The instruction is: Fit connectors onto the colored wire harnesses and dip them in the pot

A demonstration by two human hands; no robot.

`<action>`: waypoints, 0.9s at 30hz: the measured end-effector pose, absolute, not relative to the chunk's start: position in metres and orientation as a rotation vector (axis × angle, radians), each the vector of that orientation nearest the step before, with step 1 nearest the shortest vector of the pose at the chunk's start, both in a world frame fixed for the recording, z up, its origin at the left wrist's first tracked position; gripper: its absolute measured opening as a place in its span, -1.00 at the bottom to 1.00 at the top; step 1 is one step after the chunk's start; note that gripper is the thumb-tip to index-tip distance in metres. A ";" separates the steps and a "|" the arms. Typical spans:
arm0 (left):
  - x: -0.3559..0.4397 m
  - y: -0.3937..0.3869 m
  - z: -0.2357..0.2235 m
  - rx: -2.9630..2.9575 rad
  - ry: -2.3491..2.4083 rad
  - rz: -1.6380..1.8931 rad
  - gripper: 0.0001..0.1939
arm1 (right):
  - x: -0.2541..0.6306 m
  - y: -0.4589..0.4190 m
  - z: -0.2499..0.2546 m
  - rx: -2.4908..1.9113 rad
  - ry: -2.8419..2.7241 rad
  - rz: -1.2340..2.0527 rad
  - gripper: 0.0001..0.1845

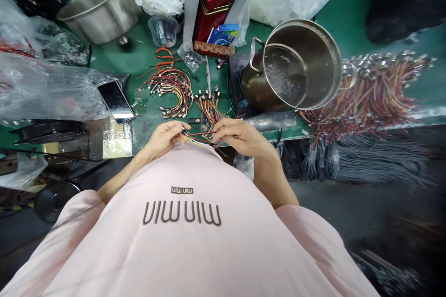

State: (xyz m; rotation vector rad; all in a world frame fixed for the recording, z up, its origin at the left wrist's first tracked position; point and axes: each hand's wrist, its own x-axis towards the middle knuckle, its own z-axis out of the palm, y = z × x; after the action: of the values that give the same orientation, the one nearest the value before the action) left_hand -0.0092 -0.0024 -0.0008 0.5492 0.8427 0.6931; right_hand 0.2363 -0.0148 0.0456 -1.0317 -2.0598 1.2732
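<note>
Two pinches on the light, floppy wire bundle (198, 138): my left hand (161, 140) holds the firmer connector end (183, 132), my right hand (241, 137) the loose strands (204, 136).

Left hand (160, 140) and right hand (240, 137) gripping a multicoloured wire bundle (198, 138) above a green workbench (108, 61)

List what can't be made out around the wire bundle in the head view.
Head view:
Wire ends of the wire bundle: hidden by the left hand.
Wires at the right hand: covered by its fingers.
Small black part: any markings too small to read.
Wire harnesses: far ends blurred near the right edge.
</note>
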 end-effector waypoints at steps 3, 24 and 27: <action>-0.008 0.000 0.003 0.533 0.844 0.695 -0.55 | 0.239 -0.014 0.047 -1.071 -2.135 1.257 -0.76; -0.030 0.008 -0.031 0.665 1.022 0.728 -0.64 | 0.251 -0.014 0.060 -1.047 -2.089 1.757 -0.68; -0.024 0.008 -0.015 1.052 1.152 0.829 -0.72 | 0.246 -0.013 0.065 -1.099 -2.115 1.708 -0.68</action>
State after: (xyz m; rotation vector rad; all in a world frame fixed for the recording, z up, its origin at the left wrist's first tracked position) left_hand -0.0244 0.0084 -0.0153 1.0515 1.1518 0.8292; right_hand 0.2457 -0.0133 0.0653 -1.0986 -2.1154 1.7085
